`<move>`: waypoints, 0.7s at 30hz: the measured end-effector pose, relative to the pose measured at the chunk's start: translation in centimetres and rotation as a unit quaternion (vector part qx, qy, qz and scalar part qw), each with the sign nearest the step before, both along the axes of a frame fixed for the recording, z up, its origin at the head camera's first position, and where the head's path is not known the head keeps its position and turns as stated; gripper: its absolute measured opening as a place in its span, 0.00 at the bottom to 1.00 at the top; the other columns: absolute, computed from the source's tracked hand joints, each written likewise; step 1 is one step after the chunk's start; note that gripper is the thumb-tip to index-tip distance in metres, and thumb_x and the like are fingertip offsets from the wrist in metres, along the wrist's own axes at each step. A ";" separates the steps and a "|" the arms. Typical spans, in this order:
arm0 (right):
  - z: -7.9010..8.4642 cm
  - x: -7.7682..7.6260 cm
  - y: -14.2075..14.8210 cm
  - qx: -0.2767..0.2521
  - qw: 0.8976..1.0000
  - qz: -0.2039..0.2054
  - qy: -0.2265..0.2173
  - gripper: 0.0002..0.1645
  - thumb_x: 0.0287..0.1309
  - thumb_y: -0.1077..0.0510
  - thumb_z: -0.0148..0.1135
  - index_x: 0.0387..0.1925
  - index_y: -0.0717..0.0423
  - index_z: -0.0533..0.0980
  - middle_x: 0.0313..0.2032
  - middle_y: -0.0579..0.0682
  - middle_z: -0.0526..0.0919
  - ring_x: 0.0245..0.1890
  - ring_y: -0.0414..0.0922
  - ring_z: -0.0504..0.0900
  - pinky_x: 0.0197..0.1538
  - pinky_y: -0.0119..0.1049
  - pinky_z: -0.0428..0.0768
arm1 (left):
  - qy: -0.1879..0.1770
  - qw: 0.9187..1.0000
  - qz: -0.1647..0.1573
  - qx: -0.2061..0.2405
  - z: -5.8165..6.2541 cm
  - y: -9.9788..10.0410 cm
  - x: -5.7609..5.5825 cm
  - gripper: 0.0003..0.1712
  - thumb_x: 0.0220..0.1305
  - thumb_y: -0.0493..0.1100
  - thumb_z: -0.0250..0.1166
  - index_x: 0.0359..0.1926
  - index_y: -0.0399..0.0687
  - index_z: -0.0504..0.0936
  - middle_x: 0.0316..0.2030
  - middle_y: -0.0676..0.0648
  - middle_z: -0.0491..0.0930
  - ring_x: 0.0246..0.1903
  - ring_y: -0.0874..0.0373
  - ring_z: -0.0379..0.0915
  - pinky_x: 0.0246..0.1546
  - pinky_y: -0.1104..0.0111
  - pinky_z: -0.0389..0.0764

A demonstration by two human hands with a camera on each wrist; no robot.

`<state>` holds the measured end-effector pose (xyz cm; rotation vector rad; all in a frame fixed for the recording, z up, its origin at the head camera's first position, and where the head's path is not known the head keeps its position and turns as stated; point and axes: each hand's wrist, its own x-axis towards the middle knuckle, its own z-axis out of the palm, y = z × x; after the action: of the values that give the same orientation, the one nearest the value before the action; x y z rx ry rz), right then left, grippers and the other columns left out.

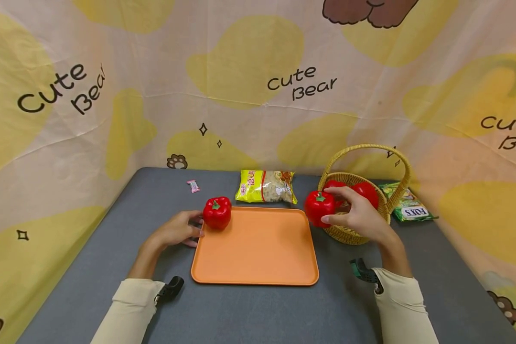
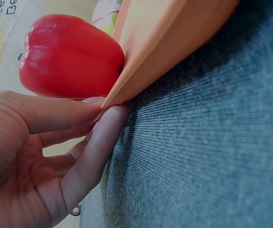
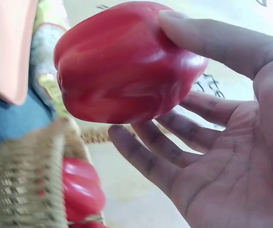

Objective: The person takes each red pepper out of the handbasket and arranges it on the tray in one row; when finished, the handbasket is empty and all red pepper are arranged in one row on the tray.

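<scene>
My right hand (image 1: 361, 216) holds a red bell pepper (image 1: 319, 209) between thumb and fingers, raised at the left side of the wicker basket (image 1: 348, 236). In the right wrist view the thumb lies on one side of that pepper (image 3: 127, 61), the fingertips on the other. More red peppers (image 1: 367, 192) lie in the basket, partly hidden by the hand. At the left, my left hand (image 1: 180, 229) pinches the edge of the orange tray (image 1: 258, 248) between thumb and finger, plainest in the left wrist view. Another red bell pepper (image 1: 217, 213) sits in the tray's far left corner.
Behind the tray lies a yellow and clear food bag (image 1: 266, 186). A small pink wrapped sweet (image 1: 193, 186) is at the back left. Right of the basket, a green FOX'S packet (image 1: 408, 205) lies on the grey table (image 1: 249, 315). The basket's tall handle (image 1: 370, 147) arches above it.
</scene>
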<state>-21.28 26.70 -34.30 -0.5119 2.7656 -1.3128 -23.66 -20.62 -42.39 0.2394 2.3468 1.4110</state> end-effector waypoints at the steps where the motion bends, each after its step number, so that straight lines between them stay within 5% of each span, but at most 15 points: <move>1: -0.2 -0.1 -0.4 0.005 1.000 0.002 0.003 0.43 0.60 0.53 0.77 0.74 0.56 0.69 0.67 0.59 0.74 0.60 0.61 0.81 0.59 0.45 0.87 | 0.000 1.000 0.000 -0.001 0.0 0.0 0.0 0.40 0.68 0.31 0.65 0.77 0.24 0.60 0.63 0.27 0.72 0.43 0.51 0.84 0.40 0.57 0.92; 6: -1.3 -0.9 -2.0 0.002 1.000 0.020 0.004 0.48 0.58 0.55 0.78 0.76 0.57 0.66 0.69 0.60 0.71 0.65 0.64 0.79 0.65 0.60 0.82 | 0.001 1.000 0.000 -0.004 0.0 -0.1 0.1 0.41 0.68 0.31 0.65 0.77 0.24 0.60 0.64 0.26 0.72 0.42 0.51 0.83 0.40 0.57 0.92; 21: -4.4 -2.4 -6.1 -0.050 0.997 0.061 0.014 0.44 0.54 0.62 0.80 0.72 0.55 0.73 0.64 0.56 0.75 0.65 0.57 0.77 0.67 0.58 0.80 | -0.005 1.000 0.002 0.006 -0.1 0.1 -0.1 0.41 0.67 0.31 0.64 0.77 0.24 0.59 0.64 0.26 0.71 0.43 0.51 0.84 0.39 0.58 0.92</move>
<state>-23.69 20.64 -38.68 -0.6975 2.6517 -1.4320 -23.77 -20.50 -42.53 0.2313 2.3329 1.4265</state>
